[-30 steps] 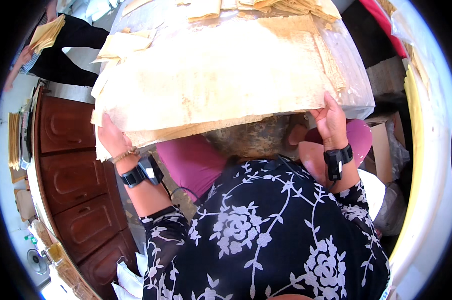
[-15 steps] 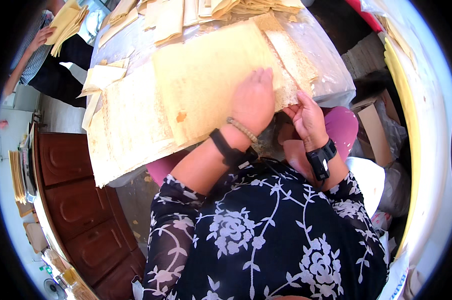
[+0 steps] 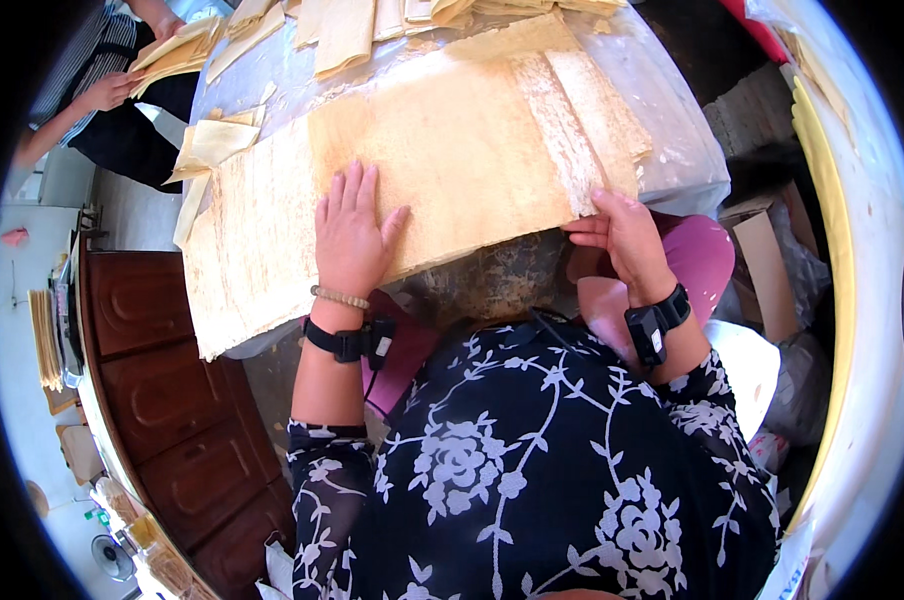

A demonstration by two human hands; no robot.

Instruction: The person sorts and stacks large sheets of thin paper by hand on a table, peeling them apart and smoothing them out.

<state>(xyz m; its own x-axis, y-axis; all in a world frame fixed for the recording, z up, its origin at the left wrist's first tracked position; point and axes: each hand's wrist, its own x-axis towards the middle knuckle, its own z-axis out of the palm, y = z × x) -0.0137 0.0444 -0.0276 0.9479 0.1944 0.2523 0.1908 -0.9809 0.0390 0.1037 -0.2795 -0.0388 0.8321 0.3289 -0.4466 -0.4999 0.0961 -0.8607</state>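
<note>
Stack of tan sheets (image 3: 442, 140) lies flat at the near edge of the plastic-covered counter (image 3: 680, 172), layers offset sideways. Left grip (image 3: 356, 226) isn't clamped: palm down on the stack, fingers fairly straight, thumb out to the side. Right grip (image 3: 624, 232) pinched on the stack's near right corner; can't tell how many layers it has. Folded pieces (image 3: 215, 137) by the stack's left end, strips (image 3: 345, 42) along the far side. Co-worker's hands (image 3: 109, 90) at upper left, holding a bundle (image 3: 186, 46). Red-brown cabinet (image 3: 162, 375) at left.
</note>
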